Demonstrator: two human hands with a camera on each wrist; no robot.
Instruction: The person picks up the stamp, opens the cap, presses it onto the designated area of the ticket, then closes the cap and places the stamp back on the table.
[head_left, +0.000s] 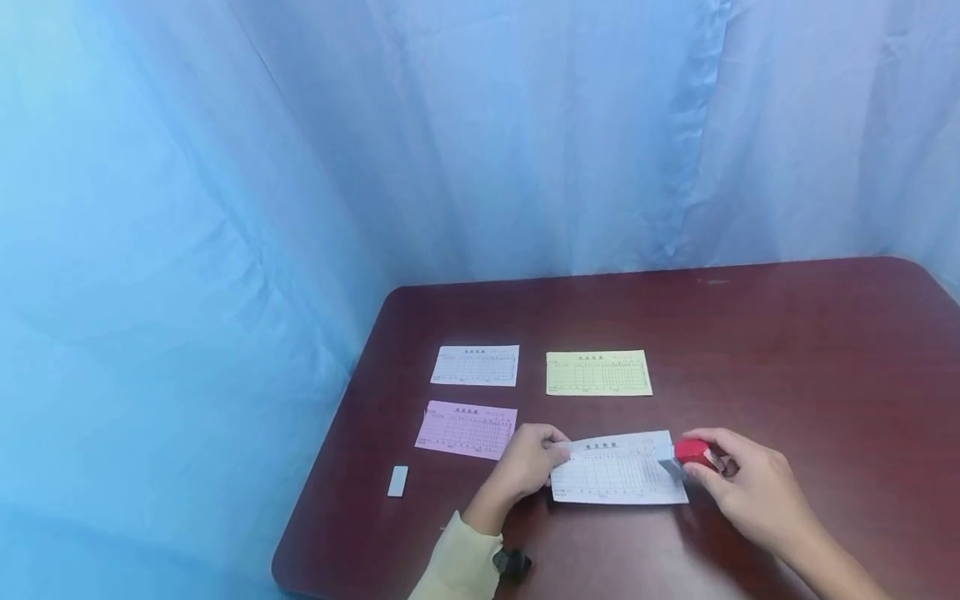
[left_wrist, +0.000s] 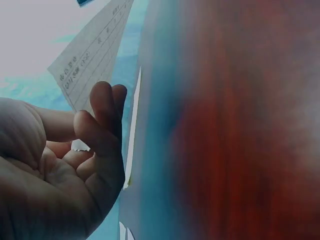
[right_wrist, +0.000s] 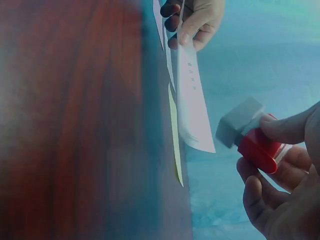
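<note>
My left hand (head_left: pixel 527 460) pinches the left edge of a white printed form (head_left: pixel 611 477), with the thumb on its face. The form is held up off the table, as the right wrist view shows. My right hand (head_left: pixel 761 490) grips a red stamp (right_wrist: pixel 260 149) with a grey block (right_wrist: pixel 240 122) at its end, between thumb and fingers. In the head view the stamp overlaps the form's right edge; the right wrist view shows a gap between them. Beside my left hand lies a pink form (head_left: pixel 467 429), partly behind it.
Another white form (head_left: pixel 475 367) and a yellow form (head_left: pixel 598 373) lie flat farther back on the dark red table (head_left: pixel 825 358). A small light grey rectangular piece (head_left: pixel 397 481) lies at the left. Blue curtains (head_left: pixel 525 150) hang along the back and left sides.
</note>
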